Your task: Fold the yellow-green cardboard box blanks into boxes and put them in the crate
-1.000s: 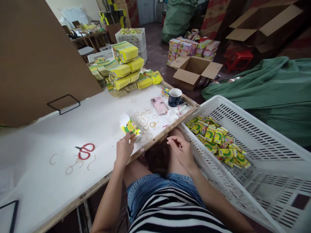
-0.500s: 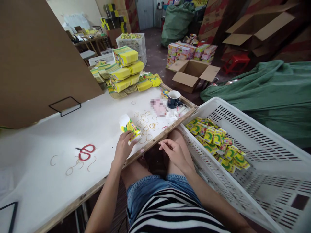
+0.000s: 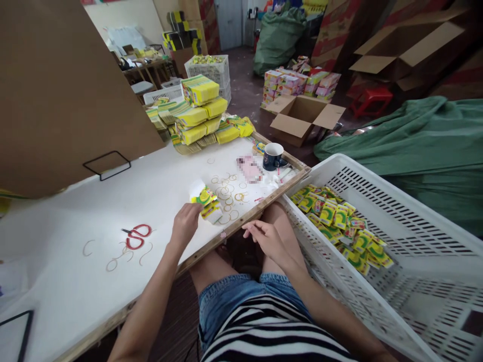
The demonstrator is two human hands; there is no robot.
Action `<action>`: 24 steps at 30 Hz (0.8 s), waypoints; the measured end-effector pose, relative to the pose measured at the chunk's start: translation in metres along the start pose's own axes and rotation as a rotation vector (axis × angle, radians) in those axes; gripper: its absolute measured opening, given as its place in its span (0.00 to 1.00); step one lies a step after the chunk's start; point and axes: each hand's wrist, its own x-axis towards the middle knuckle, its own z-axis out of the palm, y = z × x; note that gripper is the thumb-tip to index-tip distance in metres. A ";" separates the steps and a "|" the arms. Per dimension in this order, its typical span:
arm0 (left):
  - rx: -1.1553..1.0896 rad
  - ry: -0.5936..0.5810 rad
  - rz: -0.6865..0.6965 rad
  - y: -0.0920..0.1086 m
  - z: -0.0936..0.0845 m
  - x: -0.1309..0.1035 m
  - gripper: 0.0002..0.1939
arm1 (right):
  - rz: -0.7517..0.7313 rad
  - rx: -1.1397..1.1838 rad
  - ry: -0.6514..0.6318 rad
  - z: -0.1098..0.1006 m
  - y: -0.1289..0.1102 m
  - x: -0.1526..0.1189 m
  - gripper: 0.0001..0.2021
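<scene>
My left hand is over the white table, its fingers pinched at the left edge of a small yellow and green packet that lies with white pieces on the tabletop. Past the table's wooden edge, above my lap, my right hand is held with curled fingers; whether anything small is between the fingertips is hidden. Thin rubber bands are scattered just beyond the packet. Red-handled scissors rest farther left on the table.
A white crate with yellow packets stands at the right. Bundled yellow packaging is stacked at the table's far end, near a dark mug. An open carton sits on the floor beyond.
My left hand has moved left and back from over the packet to its left edge. The packet's pieces look more spread apart. My right hand has barely moved.
</scene>
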 end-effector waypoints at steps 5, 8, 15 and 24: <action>-0.098 0.129 0.473 0.061 0.011 -0.023 0.14 | 0.129 0.265 0.037 -0.007 -0.017 0.002 0.23; -0.186 0.070 0.512 0.091 0.023 -0.029 0.16 | 0.124 0.237 0.137 -0.014 -0.018 0.003 0.19; -1.064 0.270 -0.436 0.113 0.054 -0.018 0.23 | 0.077 0.264 0.186 -0.014 -0.005 -0.008 0.19; -1.776 -0.240 -0.630 0.126 0.049 -0.006 0.34 | 0.164 0.407 0.112 -0.009 -0.002 -0.010 0.19</action>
